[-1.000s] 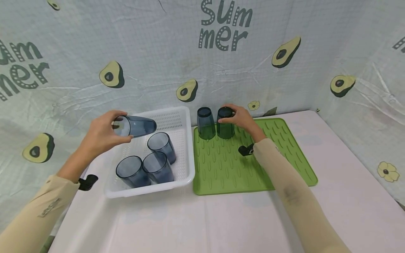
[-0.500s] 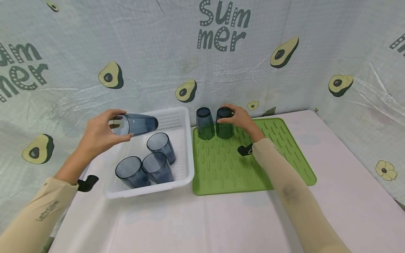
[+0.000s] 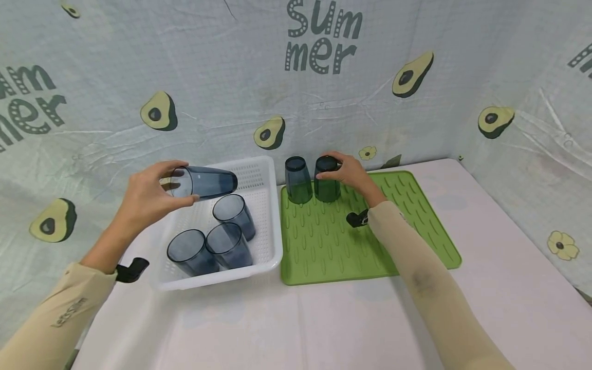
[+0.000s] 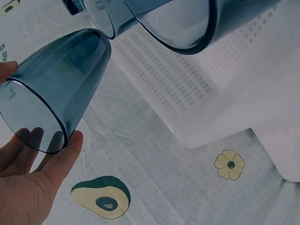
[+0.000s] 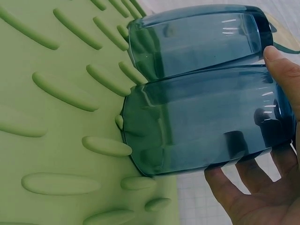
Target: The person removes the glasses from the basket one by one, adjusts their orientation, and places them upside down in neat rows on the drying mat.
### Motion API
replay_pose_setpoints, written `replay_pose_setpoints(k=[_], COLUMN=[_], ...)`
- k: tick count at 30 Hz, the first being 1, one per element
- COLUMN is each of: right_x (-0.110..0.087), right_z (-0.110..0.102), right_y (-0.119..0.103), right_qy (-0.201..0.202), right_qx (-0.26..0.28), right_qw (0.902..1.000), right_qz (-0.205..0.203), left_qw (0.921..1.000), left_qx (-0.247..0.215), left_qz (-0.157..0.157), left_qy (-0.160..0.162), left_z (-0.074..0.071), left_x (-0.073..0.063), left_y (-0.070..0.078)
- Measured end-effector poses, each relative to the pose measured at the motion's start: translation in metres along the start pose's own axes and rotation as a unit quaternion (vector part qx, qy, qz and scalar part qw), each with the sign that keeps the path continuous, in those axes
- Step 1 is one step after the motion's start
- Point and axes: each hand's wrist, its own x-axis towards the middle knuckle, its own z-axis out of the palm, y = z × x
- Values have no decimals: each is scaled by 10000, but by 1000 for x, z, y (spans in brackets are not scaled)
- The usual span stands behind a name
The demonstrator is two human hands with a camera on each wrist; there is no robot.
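Note:
My left hand (image 3: 154, 192) grips a blue glass (image 3: 210, 182) by its rim end, tipped on its side above the white basket (image 3: 281, 226). In the left wrist view, thumb and fingers reach round the rim of that glass (image 4: 70, 79). Three more blue glasses, among them a rear one (image 3: 236, 216), stand mouth up in the basket. My right hand (image 3: 349, 172) holds an upside-down glass (image 3: 327, 187) near its base at the back of the green drying mat (image 3: 324, 246). Just left of it, close beside, is another upturned glass (image 3: 298, 182).
The pale table (image 3: 231, 329) stretches in front of the basket and mat. A cloth (image 3: 208, 67) printed with avocados hangs directly behind them. The basket's right wall borders the mat's left edge.
My left hand has shifted slightly right, with its glass tipped sideways throughout. The right hand stays on the upside-down glass. The head view has drifted a little.

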Motion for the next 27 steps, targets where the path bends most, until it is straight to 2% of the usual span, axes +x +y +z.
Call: replay_pose_setpoints(k=[16,21,27], right_x=[1,0,0], right_z=[-1,-2,0], right_y=[0,0,2], right_qy=[40,15,26], right_qx=[-13,1,-54], right_qw=[10000,10000,10000], right_qz=[-13,-3,-2], left_qw=[9990,9977,9975], left_qx=[-380,-623,-655], left_qz=[-195,-193,-142], left_qy=[-134,-191,-202], left_z=[5,8,13], left_x=[3,3,2], left_y=[14,18,22])
